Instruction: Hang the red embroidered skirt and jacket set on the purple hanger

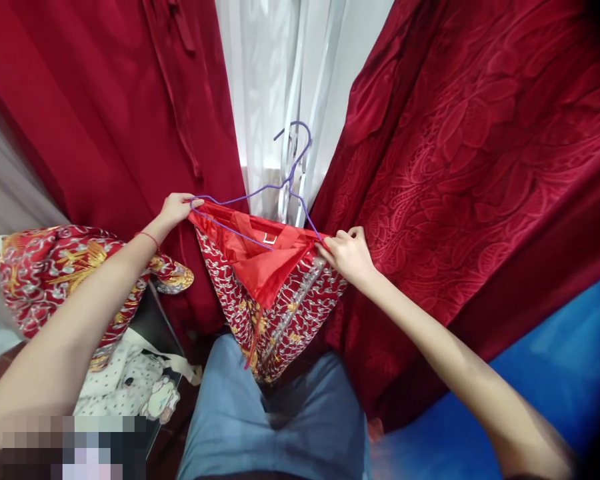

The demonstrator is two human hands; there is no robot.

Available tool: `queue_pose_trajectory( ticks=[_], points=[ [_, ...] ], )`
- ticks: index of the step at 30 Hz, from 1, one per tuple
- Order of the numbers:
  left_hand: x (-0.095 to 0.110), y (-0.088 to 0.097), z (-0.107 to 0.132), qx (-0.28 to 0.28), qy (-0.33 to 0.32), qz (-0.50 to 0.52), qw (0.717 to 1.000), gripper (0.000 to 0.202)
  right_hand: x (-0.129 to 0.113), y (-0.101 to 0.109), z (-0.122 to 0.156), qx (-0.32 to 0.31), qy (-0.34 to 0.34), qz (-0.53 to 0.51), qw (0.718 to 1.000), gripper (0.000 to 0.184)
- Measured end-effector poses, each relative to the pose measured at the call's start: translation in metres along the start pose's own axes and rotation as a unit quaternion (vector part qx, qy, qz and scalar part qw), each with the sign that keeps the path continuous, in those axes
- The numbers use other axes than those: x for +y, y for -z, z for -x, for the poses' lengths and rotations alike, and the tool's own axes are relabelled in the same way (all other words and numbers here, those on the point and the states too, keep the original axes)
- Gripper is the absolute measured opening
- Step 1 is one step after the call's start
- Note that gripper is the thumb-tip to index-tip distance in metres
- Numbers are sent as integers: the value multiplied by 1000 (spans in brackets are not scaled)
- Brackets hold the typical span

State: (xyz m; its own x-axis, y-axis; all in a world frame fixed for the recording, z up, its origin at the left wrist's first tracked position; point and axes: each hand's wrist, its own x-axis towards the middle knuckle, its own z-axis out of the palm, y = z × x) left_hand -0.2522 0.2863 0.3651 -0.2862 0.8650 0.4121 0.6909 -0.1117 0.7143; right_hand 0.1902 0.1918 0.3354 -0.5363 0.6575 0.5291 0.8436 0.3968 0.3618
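A red garment with silver and gold embroidery [295,313] hangs between my hands, its bright red lining [263,263] showing at the waist or neck opening. A purple wire hanger [250,193] sits in that opening, hook upward and attached to nothing I can see. My left hand [177,208] pinches the garment's left edge together with the hanger's left end. At the other corner, my right hand [347,255] grips the edge beside the hanger's right end. A small white label [270,238] shows on the lining.
Long dark red garments hang at left [105,120] and right [460,173], with white drapery [260,80] between. Another embroidered red garment [70,267] lies at the left, above a white dotted bag [120,377]. Blue fabric [540,387] is at lower right.
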Motion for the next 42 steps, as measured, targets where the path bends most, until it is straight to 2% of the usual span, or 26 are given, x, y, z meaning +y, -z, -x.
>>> queue_pose_trajectory(
  ticks=[3, 6, 8, 10, 12, 15, 16, 18, 21, 23, 25, 28, 31, 34, 38, 40, 42],
  points=[
    [1, 9, -4, 7, -78, -25, 997, 25, 6, 2, 0, 5, 33, 27, 999, 42],
    [9, 20, -6, -29, -178, -37, 983, 26, 13, 8, 0, -15, 55, 51, 997, 37],
    [19, 30, -5, -39, -209, -42, 976, 28, 18, 12, 0, -25, 74, 64, 995, 33],
    [36, 38, -2, -13, -223, -34, 974, 26, 20, 18, 1, -29, 89, 79, 993, 31],
    [62, 42, 8, 41, -237, 0, 971, 23, 21, 23, 2, -28, 96, 92, 991, 29],
    [102, 36, 32, 105, -254, 74, 959, 21, 22, 26, 5, -22, 94, 100, 990, 29],
    [112, 30, 41, 103, -256, 94, 957, 23, 23, 26, 7, -18, 91, 99, 991, 30],
    [121, 11, 57, 60, -251, 119, 959, 26, 25, 22, 11, -7, 80, 96, 992, 31],
    [110, -26, 69, -43, -201, 115, 972, 34, 29, 13, 16, 8, 59, 93, 994, 34],
    [96, -46, 71, -76, -177, 127, 973, 41, 33, 7, 20, 16, 46, 94, 994, 37],
    [87, -54, 72, -119, -184, 147, 965, 46, 37, 2, 23, 28, 35, 93, 995, 37],
    [86, -51, 76, -186, -211, 117, 952, 47, 39, 0, 26, 75, 17, 98, 992, 32],
    [90, -45, 83, -162, -225, 69, 958, 43, 31, 0, 26, 153, 39, 124, 980, 29],
    [92, -45, 87, -135, -229, 60, 962, 41, 18, 0, 22, 193, 149, 127, 961, 43],
    [89, -49, 92, -110, -199, 72, 971, 37, 0, -4, 22, 143, 318, 91, 933, 45],
    [87, -52, 95, -104, -181, 108, 972, 35, -8, -8, 24, 123, 362, 65, 922, 39],
    [86, -54, 98, -105, -159, 166, 968, 35, -16, -12, 24, 123, 374, 27, 919, 31]
  ],
)
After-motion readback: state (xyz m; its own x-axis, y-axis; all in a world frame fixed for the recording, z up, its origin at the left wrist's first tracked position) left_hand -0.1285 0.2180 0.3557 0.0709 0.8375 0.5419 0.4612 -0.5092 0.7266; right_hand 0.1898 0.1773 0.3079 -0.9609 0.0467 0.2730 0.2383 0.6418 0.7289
